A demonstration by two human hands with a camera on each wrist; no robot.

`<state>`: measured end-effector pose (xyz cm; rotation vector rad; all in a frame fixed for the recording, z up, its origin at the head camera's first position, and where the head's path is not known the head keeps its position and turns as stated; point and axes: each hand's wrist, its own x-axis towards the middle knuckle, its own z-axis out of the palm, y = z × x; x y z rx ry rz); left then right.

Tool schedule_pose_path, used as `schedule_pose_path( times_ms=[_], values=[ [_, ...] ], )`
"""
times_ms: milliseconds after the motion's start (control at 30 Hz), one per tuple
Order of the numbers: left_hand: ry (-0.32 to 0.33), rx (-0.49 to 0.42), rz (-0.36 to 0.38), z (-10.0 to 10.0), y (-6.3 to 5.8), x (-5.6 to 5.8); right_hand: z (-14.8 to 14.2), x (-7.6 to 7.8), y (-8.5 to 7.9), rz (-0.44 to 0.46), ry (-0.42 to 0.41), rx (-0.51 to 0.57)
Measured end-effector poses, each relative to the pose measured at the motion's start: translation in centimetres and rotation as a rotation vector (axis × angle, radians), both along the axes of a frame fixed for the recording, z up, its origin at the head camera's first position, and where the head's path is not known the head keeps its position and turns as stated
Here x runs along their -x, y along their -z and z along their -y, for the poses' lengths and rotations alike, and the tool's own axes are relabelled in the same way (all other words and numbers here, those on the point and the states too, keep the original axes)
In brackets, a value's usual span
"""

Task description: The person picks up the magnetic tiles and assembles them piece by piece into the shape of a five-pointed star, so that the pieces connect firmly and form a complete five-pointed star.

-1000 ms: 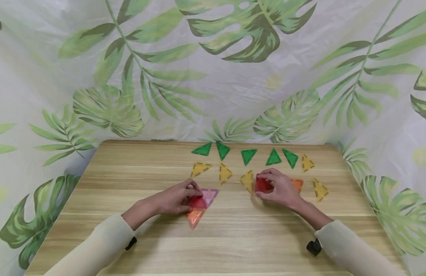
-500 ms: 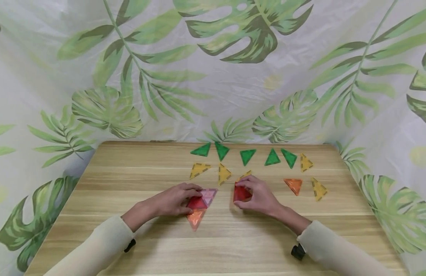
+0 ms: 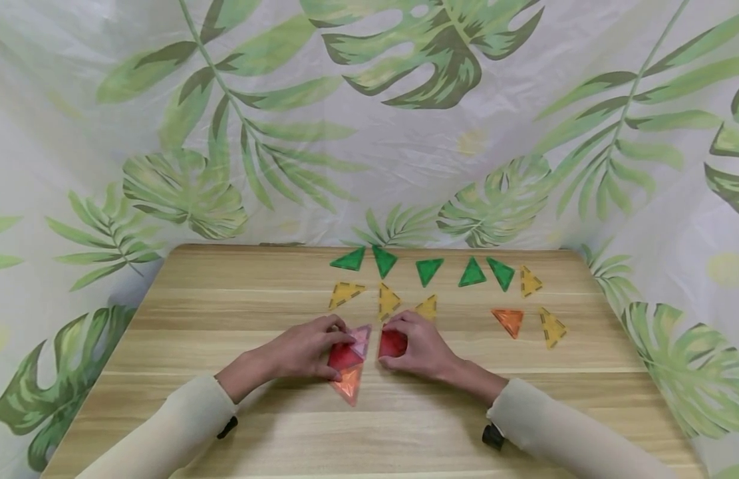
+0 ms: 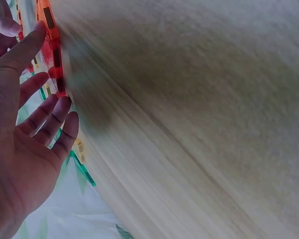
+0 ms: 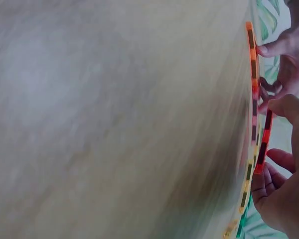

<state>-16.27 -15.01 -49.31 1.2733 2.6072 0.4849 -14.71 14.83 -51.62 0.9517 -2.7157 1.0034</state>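
My left hand (image 3: pixel 303 346) grips a joined group of translucent magnetic tiles on the table: a red tile (image 3: pixel 343 358), a pink triangle (image 3: pixel 360 341) on its far right side and an orange triangle (image 3: pixel 349 387) nearest me. Thumb and forefinger lie at the group's edges, the other fingers loosely bent in the left wrist view. Just right of the group, my right hand (image 3: pixel 422 347) pinches a second red tile (image 3: pixel 391 343) between thumb and fingers. In the right wrist view this red tile (image 5: pixel 263 142) is slightly raised and tilted, apart from the group.
Several green triangles (image 3: pixel 429 271) lie in a row along the table's far edge. Yellow triangles (image 3: pixel 387 301) are spread in front of them, one partly behind my right hand. An orange triangle (image 3: pixel 508 322) lies on the right. A leaf-patterned cloth (image 3: pixel 321 133) hangs behind the table.
My right hand has carried the red tile leftward from beside the right orange triangle to near the group. My left hand has turned the group slightly, its orange tip shifting right.
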Motion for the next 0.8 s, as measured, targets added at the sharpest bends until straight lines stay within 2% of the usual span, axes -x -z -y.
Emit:
schedule_pose_path(
  times_ms=[167,433,600,800],
  values=[
    [0.005,0.003,-0.014,-0.3,0.1,-0.1,0.8,-0.3,0.0,0.024,0.009,-0.042],
    [0.006,0.016,-0.008,-0.7,-0.1,-0.3,1.7,-0.2,0.4,-0.024,0.017,-0.061],
    [0.0,0.02,-0.016,-1.0,0.0,-0.4,1.7,-0.1,0.5,0.002,0.024,-0.063],
    [0.001,0.035,-0.034,-1.1,0.1,-0.3,1.2,-0.3,0.3,0.026,-0.005,-0.08]
  ],
)
